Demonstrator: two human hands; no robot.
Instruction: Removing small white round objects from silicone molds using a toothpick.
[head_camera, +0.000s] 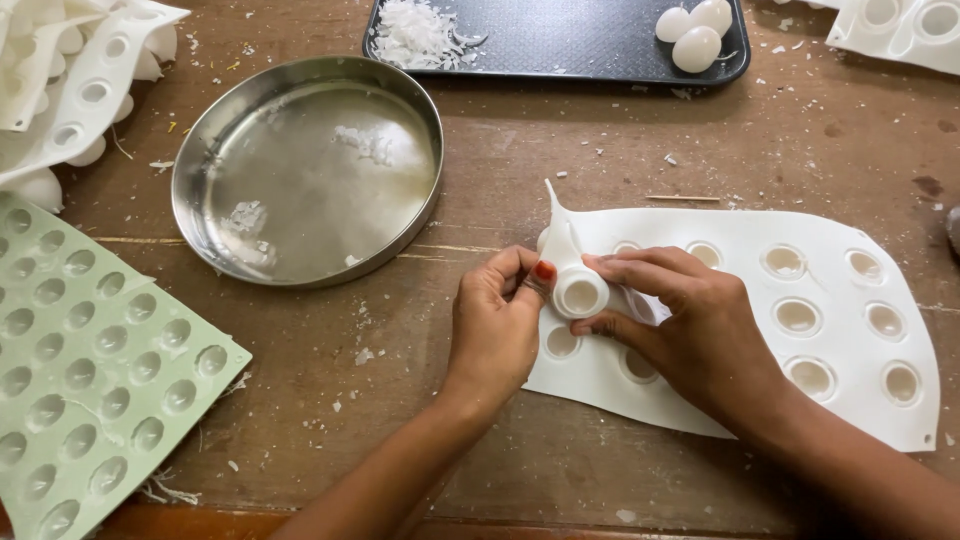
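Both hands work at the left edge of a white mould (830, 400) lying on a wooden table (600, 160). The left hand (497, 325) pinches 1 raised cup (578, 290) with curled fingers; the right hand (690, 320) grips the same cup, fingers bent around it. A steel pan (200, 150) sits just left, a green mould (90, 370) further left, and a black tray (560, 45) holds 3 white eggs (695, 32).

Bare table (400, 400) open between green mould (90, 380) and white mould (800, 330); steel pan (305, 170) and black tray (560, 45) blocking beyond.
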